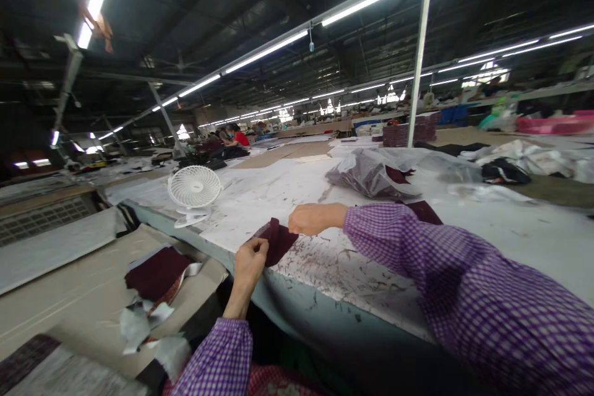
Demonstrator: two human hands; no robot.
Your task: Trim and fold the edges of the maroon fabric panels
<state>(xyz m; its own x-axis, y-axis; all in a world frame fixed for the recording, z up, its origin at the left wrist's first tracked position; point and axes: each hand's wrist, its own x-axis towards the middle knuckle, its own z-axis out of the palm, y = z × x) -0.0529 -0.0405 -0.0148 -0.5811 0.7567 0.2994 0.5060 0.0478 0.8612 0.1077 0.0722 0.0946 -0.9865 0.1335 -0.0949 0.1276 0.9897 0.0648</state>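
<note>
A white-topped table [366, 288] runs far back into the hall under strip lights [266, 51]. At its near edge I see the maroon cloth [281, 249], its left side pinched by the left hand [249, 263]; the right hand [312, 219] curls at its 1 o'clock corner, whether gripping I can't tell. From the cloth, a white fan [195, 187] stands at 10 o'clock, a plastic bag [359, 173] at 2, with open tabletop between.
</note>
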